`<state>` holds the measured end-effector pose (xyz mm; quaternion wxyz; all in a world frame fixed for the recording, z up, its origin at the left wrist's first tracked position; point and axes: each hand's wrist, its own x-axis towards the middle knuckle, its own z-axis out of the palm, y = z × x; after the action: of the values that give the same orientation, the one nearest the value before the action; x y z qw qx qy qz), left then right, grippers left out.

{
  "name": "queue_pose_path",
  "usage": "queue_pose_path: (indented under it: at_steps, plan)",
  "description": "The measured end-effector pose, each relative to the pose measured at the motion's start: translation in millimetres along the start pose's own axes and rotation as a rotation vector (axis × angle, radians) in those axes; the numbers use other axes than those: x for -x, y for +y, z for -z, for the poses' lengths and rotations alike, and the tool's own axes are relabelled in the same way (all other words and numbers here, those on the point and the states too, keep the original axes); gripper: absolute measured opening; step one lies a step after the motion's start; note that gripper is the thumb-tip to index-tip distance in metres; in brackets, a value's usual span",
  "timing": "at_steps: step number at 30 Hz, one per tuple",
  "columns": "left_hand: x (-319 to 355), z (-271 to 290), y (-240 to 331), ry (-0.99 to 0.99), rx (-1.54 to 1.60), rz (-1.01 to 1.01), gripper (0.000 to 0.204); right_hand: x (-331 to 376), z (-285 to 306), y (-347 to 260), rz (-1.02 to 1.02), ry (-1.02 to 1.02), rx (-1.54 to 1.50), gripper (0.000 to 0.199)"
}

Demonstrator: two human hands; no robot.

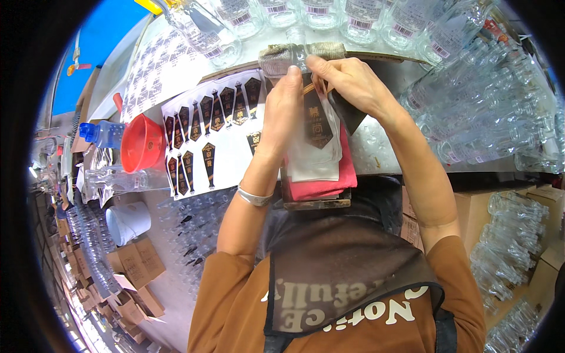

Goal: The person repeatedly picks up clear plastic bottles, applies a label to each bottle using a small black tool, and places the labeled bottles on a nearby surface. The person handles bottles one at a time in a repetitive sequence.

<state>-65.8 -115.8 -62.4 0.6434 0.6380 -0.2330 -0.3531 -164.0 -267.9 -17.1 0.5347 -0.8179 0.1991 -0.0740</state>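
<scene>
"What've those hands got?"
"Left hand's nearly straight along the clear glass bottle. Right hand's half-curled, thumb by the neck; can't tell if either's gripping."
"And the bottle?"
"Lying over red cloth, see-through, black tie-shaped label, gold characters."

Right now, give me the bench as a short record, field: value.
Left hand: blurred, along the left side of the bottle; grip unclear
Right hand: near the bottle's shoulder, a dark piece by its fingers; grip unclear
Bottle: clear, lying, neck pointing away
Label: black, tie-shaped, gold marks, at the bottle
Under bottle: pink cloth
Left: label sheet, red bowl
Back: row of clear bottles
</scene>
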Motion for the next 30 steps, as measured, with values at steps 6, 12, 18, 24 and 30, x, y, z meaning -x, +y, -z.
queue_pose_path:
  at_steps: [6,12,18,24,30]
  plan:
    - [-3.1,-1.6,-4.5,0.003,-0.026,-0.051,0.056,1.6,0.2,-4.4,-0.053,0.002,0.094,0.069]
    - [28.9,-0.8,29.4,0.084,0.047,0.059,0.088,29.1,16.8,9.1,-0.023,0.110,-0.546,0.046]
    - [58.8,11.0,23.7,0.167,-0.009,-0.076,0.073,41.1,2.1,-33.3,0.573,0.296,0.195,0.029]
    - [72.3,22.2,14.7,0.245,-0.020,-0.102,0.069,54.7,-23.6,-37.5,0.970,0.246,0.564,0.027]
    - [71.1,21.2,15.3,0.230,-0.042,-0.135,0.062,88.4,-31.9,-49.9,0.914,0.174,0.406,0.025]
